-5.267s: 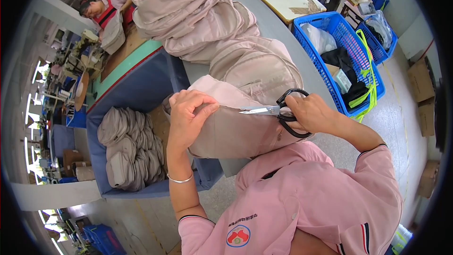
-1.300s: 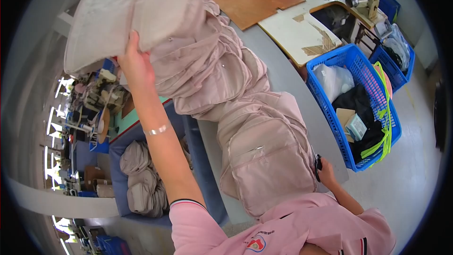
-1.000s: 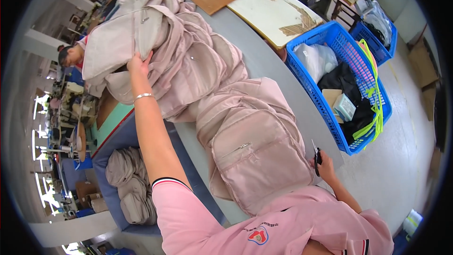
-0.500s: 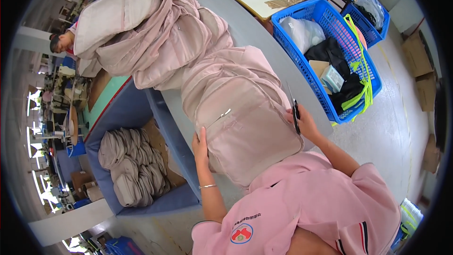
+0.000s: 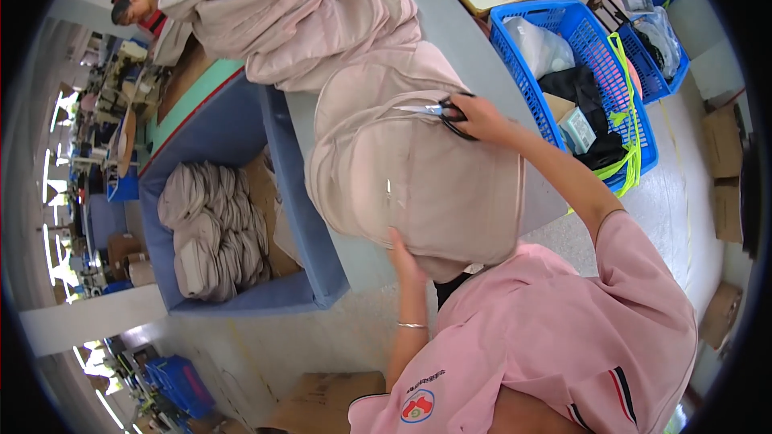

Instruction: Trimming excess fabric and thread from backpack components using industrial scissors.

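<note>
Working at the middle of my view now, both hands are at a beige-pink backpack (image 5: pixel 462 185), which lies on the grey table (image 5: pixel 450 28) with its short zip pull (image 5: pixel 388 186) showing. At two o'clock the right hand (image 5: pixel 487 122) is closed round the black handles of the scissors (image 5: pixel 445 112), blades pointing toward nine o'clock over the bag's upper part; I can't tell whether they touch the fabric. Down at six, the left hand (image 5: pixel 408 265) has its upper tip against the bag's lower edge, but most of its fingers are hidden, so I can't tell how firmly it's gripping. Up at eleven I've got a heaped pile of matching bags (image 5: pixel 314 20). Over at nine, a padded blue bin (image 5: pixel 193 124) holds rows of smaller folded beige pieces (image 5: pixel 221 233). Across at two, a blue basket (image 5: pixel 515 71) carries a clear plastic bag (image 5: pixel 540 47) and black fabric (image 5: pixel 583 88). Out at ten, a co-worker (image 5: pixel 141 10) leans forward, head bowed.
</note>
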`<state>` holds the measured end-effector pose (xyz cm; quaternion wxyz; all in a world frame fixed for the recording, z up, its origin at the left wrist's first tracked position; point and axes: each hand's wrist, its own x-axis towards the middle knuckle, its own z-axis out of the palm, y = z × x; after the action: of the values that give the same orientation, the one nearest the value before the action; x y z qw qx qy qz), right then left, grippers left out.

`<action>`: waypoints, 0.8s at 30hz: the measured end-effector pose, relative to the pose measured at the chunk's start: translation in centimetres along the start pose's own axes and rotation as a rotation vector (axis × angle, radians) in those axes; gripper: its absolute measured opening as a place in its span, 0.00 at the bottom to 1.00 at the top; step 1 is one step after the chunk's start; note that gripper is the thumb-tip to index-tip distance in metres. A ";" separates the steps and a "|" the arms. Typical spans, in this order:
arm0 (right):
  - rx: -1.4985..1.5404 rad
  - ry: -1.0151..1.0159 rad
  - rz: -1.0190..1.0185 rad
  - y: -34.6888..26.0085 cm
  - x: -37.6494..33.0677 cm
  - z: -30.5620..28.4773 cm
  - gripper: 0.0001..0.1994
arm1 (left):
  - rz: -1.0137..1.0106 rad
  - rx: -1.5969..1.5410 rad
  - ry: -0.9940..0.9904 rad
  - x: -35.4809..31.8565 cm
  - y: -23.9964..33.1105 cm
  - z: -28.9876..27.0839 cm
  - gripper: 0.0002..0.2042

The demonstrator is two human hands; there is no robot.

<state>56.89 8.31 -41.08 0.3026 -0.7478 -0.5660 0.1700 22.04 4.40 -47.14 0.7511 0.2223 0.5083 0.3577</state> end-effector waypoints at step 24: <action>-0.067 0.523 0.239 -1.1 -6.9 -3.2 0.14 | 1.039 1.098 -0.376 4.9 12.6 11.4 0.15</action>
<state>55.86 1.12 -38.57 0.3912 -0.8373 -0.3817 -0.0131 29.72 16.59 -36.94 0.3430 0.8290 0.3075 0.3172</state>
